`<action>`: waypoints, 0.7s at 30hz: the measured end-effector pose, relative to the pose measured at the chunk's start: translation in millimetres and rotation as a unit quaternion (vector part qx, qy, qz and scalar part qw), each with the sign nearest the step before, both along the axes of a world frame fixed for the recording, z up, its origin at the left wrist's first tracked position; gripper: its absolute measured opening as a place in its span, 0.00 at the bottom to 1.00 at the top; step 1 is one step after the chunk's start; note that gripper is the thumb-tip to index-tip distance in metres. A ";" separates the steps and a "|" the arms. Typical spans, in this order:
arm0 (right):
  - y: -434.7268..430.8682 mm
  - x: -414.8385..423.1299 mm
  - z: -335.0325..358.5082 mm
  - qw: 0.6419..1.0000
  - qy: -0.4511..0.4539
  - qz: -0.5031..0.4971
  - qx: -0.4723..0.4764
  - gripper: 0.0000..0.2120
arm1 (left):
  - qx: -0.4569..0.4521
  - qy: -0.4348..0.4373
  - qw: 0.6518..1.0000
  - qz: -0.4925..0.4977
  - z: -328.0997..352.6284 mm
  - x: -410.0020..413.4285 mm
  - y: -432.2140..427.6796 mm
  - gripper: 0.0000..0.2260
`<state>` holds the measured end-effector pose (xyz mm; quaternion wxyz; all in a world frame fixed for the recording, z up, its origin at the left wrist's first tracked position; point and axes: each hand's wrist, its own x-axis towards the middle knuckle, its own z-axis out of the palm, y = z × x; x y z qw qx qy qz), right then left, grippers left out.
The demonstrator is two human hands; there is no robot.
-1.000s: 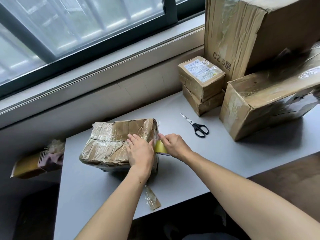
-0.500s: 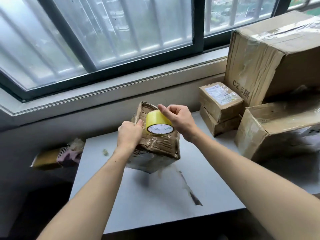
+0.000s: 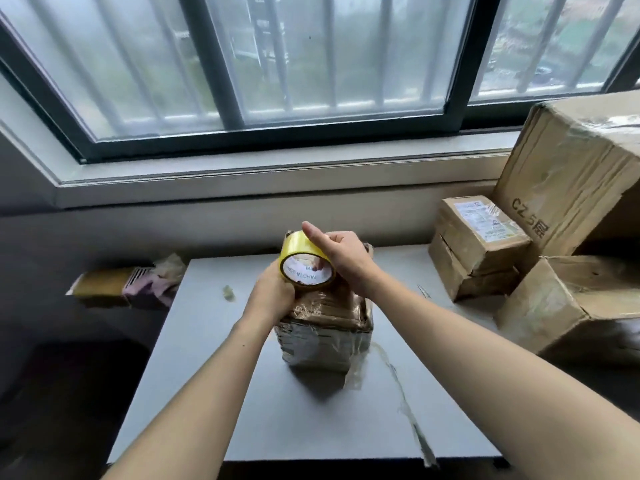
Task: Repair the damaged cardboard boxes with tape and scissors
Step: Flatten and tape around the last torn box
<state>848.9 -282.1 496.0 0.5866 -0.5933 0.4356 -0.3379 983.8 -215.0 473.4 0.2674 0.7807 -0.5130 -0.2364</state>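
Box [image 3: 325,327] upended at frame centre, left hand [image 3: 273,289] gripping top, right hand [image 3: 346,258] clutching tape roll [image 3: 306,263]. Risk: box tips under pull; trailing tape strip [image 3: 408,407] snags.

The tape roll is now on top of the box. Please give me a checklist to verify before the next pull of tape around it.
1. Right hand grips the tape roll: ok.
2. Left hand steadies the box: ok.
3. Box stands on the table: ok.
4. Tape end stuck to the box: cannot tell, hidden by the hands.
5. Scissors within reach: cannot tell; only a thin tip shows past the right forearm.
6. Loose tape strip lies apart from the box path: ok.
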 end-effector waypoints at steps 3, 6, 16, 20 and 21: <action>-4.5 12.0 -4.0 0.999 0.005 -0.034 0.027 0.29 | 0.025 -0.014 0.999 -0.021 -4.2 7.4 -2.6 0.15; -6.3 17.8 -1.4 0.998 0.052 -0.030 -0.018 0.29 | 0.060 -0.045 0.996 -0.039 -12.1 15.4 -9.3 0.14; -13.6 -89.2 22.1 0.884 0.420 -0.014 -0.205 0.27 | 0.045 -0.016 0.997 -0.062 -26.8 22.8 -18.3 0.20; -3.6 -100.2 -26.6 0.889 0.407 -0.030 -0.209 0.28 | 0.051 -0.042 0.997 -0.051 -25.5 20.5 -16.0 0.20; -1.8 -101.1 -37.3 0.897 0.391 -0.039 -0.204 0.29 | 0.048 -0.050 0.996 -0.051 -25.2 20.2 -16.2 0.20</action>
